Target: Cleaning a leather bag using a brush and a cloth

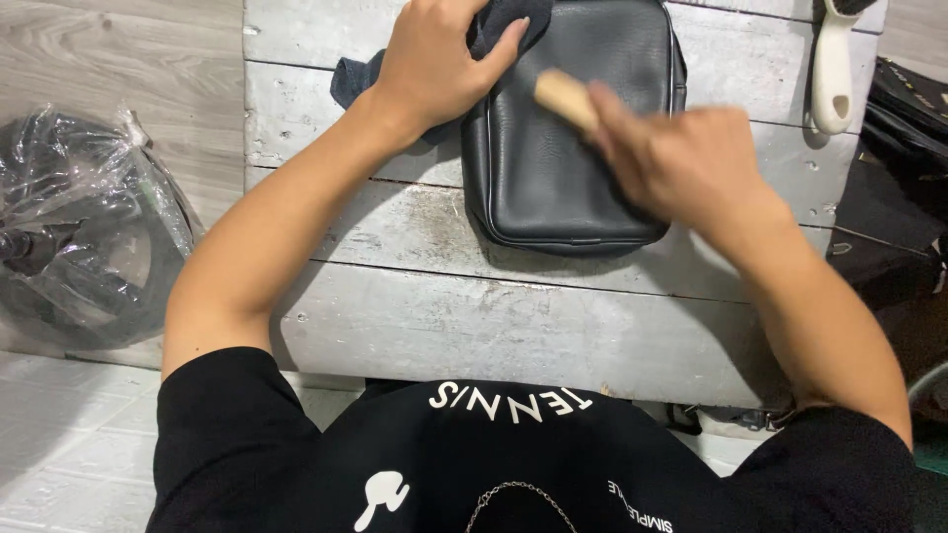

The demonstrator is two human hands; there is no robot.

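**Brushing a black bag on a worn plank table**

Black T-shirt fills the bottom of the view, both bare arms reaching out from it. On the whitewashed table (415,326) lies a small black leather bag (563,128), flat, near the far edge. Her right hand (691,163), blurred, has its fingers closed around a wooden-handled brush (566,99) on the bag's face. Left hand (434,69) presses a dark cloth (494,25) at the bag's top corner, fingers curled on it. Short, light strokes with the bag pinned firmly would serve best. A white brush (832,69) lies to the right, a plastic-wrapped bundle (84,227) left.
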